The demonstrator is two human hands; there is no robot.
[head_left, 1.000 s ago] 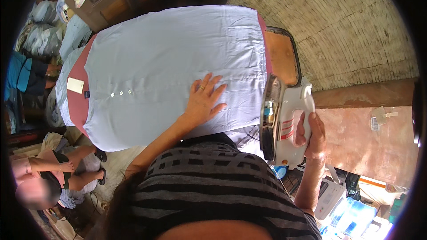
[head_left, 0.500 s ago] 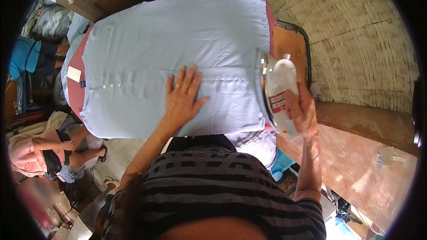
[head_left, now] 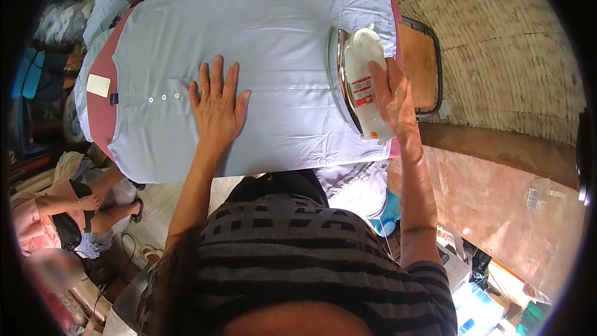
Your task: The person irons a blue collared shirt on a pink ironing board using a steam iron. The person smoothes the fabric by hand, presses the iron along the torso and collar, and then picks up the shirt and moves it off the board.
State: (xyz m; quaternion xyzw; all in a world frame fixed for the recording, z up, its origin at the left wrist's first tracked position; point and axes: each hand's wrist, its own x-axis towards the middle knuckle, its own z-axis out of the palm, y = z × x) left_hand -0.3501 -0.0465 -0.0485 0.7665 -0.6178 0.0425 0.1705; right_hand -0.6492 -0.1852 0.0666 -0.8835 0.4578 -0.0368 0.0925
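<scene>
A light blue shirt [head_left: 267, 31] with a short row of white buttons near its neck lies spread over a maroon padded board [head_left: 102, 115]. Flat on the cloth, just right of the buttons, rests my left hand [head_left: 219, 109], its fingers spread and a ring on one of them. My right hand [head_left: 398, 102] is wrapped around the handle of a white clothes iron [head_left: 357, 81] with a shiny metal lower body. The iron is over the shirt's right part, near the hem, its front pointing away from me. Its sole is mostly hidden.
A white tag [head_left: 98, 85] lies by the shirt's neck. Beyond the board's right end is a wooden panel in a dark metal frame [head_left: 429, 68], beside a woven wall [head_left: 497, 56]. Another person [head_left: 68, 211] sits at lower left. Piled clothes [head_left: 65, 22] stand at upper left.
The iron in my right hand has moved left from the board's right edge, further onto the shirt. My left hand has slid left towards the buttons, still flat. The view has shifted slightly.
</scene>
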